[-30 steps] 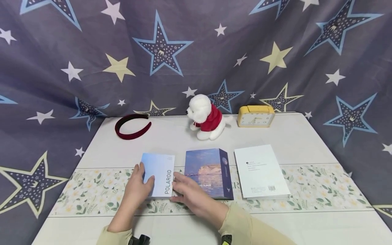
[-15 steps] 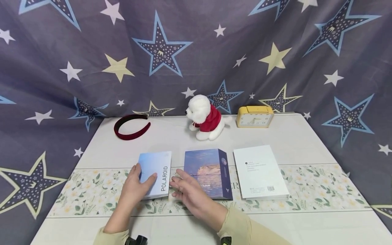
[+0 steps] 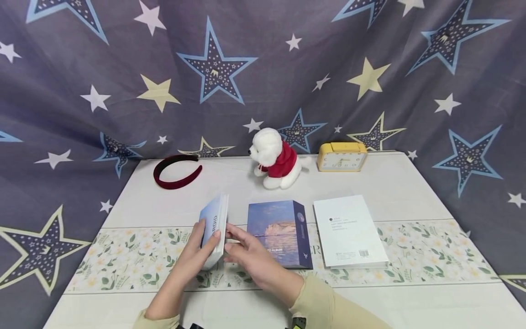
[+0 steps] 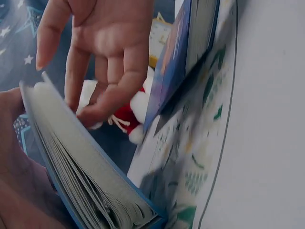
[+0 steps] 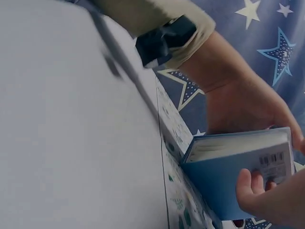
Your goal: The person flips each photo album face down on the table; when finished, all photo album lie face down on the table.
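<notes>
My left hand (image 3: 192, 257) grips a light-blue photo album (image 3: 208, 214) by its left side, thumb across the front cover. The album, lettered "POLAROID" in part, stands tilted up on the table, its page edges facing right. Its thick pages (image 4: 83, 164) show in the left wrist view. My right hand (image 3: 256, 262) is at the album's back, fingers loosely bent. The right wrist view has the fingertips (image 5: 244, 183) in front of the blue back cover (image 5: 214, 179), near a barcode; whether they touch is unclear.
A dark-blue photo album (image 3: 271, 228) with a cliff picture lies right of the hands. Beyond it lies a white book or album (image 3: 349, 230). Behind are a dark-red headband (image 3: 176, 183), a white plush dog (image 3: 269, 148) in a red hoodie and a yellow clock (image 3: 344, 157).
My left hand has tipped the light-blue album up from lying flat, turning its cover leftward. The right hand has come off its right edge and sits by the back cover.
</notes>
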Tool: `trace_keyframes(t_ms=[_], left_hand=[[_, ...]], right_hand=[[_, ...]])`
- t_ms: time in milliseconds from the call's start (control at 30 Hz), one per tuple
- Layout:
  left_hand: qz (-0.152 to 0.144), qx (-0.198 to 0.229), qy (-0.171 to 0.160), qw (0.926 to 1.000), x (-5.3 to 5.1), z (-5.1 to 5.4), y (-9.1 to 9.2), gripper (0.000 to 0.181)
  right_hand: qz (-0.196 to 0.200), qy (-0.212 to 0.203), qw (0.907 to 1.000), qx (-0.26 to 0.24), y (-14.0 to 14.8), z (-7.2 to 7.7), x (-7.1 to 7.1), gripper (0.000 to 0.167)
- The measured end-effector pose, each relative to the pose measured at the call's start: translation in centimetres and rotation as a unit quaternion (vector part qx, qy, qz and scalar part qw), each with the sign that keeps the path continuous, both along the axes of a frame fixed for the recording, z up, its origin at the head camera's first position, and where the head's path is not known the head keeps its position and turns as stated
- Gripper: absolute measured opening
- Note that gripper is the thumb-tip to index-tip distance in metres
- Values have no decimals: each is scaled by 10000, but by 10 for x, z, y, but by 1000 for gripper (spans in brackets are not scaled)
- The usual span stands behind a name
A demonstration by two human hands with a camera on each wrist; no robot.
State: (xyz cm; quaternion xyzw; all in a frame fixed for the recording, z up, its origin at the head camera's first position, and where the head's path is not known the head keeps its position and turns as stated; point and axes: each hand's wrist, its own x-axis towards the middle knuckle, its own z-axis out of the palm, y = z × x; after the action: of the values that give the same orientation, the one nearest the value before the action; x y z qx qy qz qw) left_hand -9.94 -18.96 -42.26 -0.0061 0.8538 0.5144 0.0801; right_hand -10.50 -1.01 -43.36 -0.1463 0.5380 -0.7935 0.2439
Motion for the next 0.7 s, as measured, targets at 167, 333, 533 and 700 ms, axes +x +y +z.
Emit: trace_keyframes(t_ms=[167,333,533,700], left_hand=[[-140,506,24,9986,0,-1,5,84],[-62,608,-138,9980,-1,-1,6,84],[-63,716,-233,9971,-1,0,5,86],[-21,1693,-330,9850,-1,2,0,80]], right_hand=[[6,225,9996,195,-1,1,3,62],[7,361,9989,303,-2,0,3,62],[139,593,9971,462,-1,-4,1,64],[395,1575,9769,1389,-1,-9,0,68]])
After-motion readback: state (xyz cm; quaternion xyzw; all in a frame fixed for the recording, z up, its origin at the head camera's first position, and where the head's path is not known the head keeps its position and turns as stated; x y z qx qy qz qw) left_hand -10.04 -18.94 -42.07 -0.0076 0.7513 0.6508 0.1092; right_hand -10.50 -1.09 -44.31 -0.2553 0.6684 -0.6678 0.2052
